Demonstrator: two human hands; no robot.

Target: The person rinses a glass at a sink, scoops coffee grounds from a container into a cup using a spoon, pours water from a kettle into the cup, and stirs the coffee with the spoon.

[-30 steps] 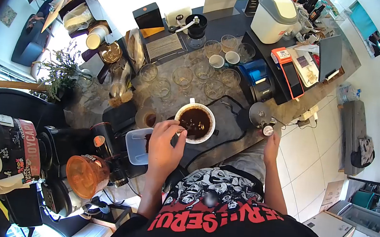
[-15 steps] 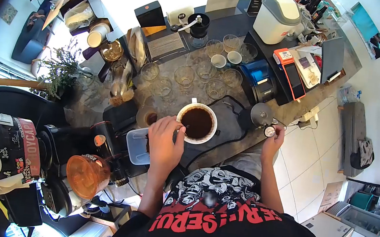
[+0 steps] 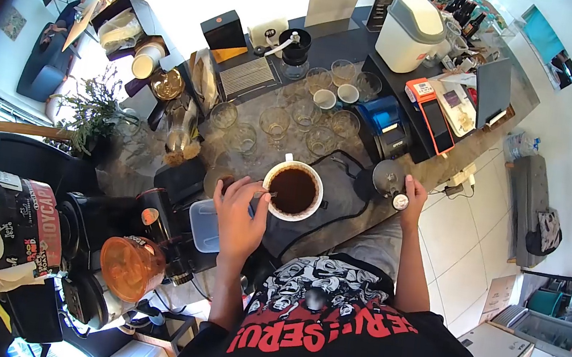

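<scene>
A white cup [image 3: 283, 214] full of dark brown coffee [image 3: 293, 191] stands on the dark mat in front of me. My left hand [image 3: 240, 219] is at the cup's left rim, thumb and fingers pinched on a small spoon [image 3: 273, 194], most of it hidden by the fingers. To the right, my right hand [image 3: 413, 201] is closed around the handle of a black kettle [image 3: 389, 177], whose thin spout points left. A small round pale piece shows beside my thumb. Partly behind my left hand are a clear plastic tub [image 3: 204, 225] and a glass [image 3: 217, 178].
Several clear glasses [image 3: 274, 122] and two white cups [image 3: 324, 99] stand farther back. A hand grinder [image 3: 294, 53] is behind them. At right sit a blue-black printer [image 3: 387, 123] and an orange card terminal [image 3: 430, 114]. An orange-hopper coffee grinder [image 3: 131, 268] stands at left.
My left hand has shifted slightly left and down, from over the coffee to the cup's rim. My right hand stays at the kettle, with its grip slightly higher in view.
</scene>
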